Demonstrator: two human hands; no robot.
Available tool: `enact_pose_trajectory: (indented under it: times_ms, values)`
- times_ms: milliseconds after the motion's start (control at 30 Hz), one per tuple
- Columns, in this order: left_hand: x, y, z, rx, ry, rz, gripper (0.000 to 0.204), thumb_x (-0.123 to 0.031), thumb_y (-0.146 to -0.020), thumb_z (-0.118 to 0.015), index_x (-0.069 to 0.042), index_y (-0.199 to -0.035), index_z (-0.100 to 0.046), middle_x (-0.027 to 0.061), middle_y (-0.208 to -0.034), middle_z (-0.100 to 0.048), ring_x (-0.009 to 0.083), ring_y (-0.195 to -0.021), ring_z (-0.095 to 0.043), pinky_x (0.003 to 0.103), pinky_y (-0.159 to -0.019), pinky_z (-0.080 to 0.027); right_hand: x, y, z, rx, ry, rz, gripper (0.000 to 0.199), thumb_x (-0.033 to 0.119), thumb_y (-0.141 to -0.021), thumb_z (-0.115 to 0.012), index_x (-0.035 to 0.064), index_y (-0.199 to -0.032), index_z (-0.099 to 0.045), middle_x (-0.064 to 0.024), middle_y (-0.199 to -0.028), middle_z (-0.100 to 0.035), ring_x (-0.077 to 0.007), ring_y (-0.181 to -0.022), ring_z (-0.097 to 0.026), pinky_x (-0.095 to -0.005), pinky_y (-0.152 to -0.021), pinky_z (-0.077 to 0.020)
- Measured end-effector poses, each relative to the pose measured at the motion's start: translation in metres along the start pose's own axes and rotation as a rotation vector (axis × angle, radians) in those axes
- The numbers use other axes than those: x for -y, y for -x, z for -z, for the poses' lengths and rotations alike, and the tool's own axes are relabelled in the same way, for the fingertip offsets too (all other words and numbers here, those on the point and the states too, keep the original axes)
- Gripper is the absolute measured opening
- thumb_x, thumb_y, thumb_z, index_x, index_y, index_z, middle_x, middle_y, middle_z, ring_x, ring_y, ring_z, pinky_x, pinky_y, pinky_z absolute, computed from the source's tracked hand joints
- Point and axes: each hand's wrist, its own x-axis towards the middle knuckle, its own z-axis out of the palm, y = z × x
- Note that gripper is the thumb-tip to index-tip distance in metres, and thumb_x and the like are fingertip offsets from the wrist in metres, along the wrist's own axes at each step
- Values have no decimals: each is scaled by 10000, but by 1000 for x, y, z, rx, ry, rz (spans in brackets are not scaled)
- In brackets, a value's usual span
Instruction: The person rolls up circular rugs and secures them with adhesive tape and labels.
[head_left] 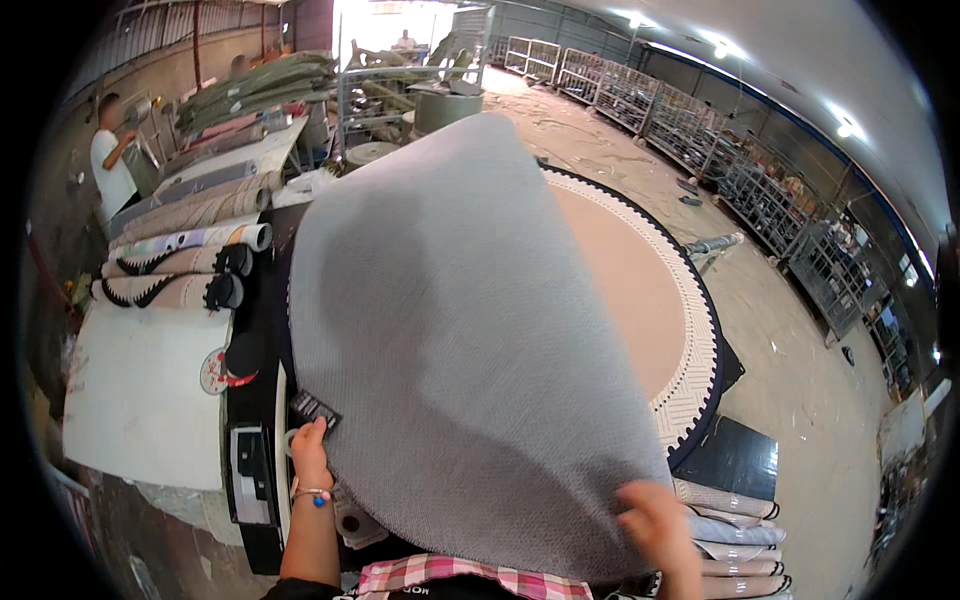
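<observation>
The grey-backed rug (460, 320) lies between the two hands, spread over a round beige rug (640, 290). At its left near edge, the left hand (311, 465) has its fingers against a black label (314, 409); I cannot tell whether they grip. The right hand (660, 525) is at the right near corner, its blurred fingers over the grey; their closure I cannot tell.

Filled metal cages (765, 190), bright ceiling lights (722, 49)
</observation>
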Motion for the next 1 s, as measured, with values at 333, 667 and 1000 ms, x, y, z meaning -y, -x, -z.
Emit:
enact_pose_trajectory:
  times_ms: [333,667,1000]
  values:
    - [-49,30,-33,-84,-518,-603,338,-86,-807,-643,10,-572,-419,56,-517,-377,143,-483,-346,309,-470,-269,-165,166,-45,-83,-1073,-919,713,566,-899,-327,-22,-1294,-403,-184,-1360,-414,-317,-1239,-411,-523,-1048,-262]
    - [-44,60,-48,-129,-101,-383,383,-121,-839,-629,7,-572,-387,-34,-545,-311,68,-558,-298,290,-475,-239,-109,-32,147,-878,-621,-420,367,285,-907,-526,-25,-1101,-555,-59,-1022,-597,-145,-897,-530,-276,-809,-418]
    - [-3,42,-27,-174,-421,-315,384,-160,-839,-631,18,-568,-424,-35,-539,-355,80,-527,-307,291,-471,-255,-138,-14,5,-722,-819,-355,460,101,-899,-525,-30,-1301,-346,-113,-1277,-455,-212,-1149,-432,-323,-1000,-321]
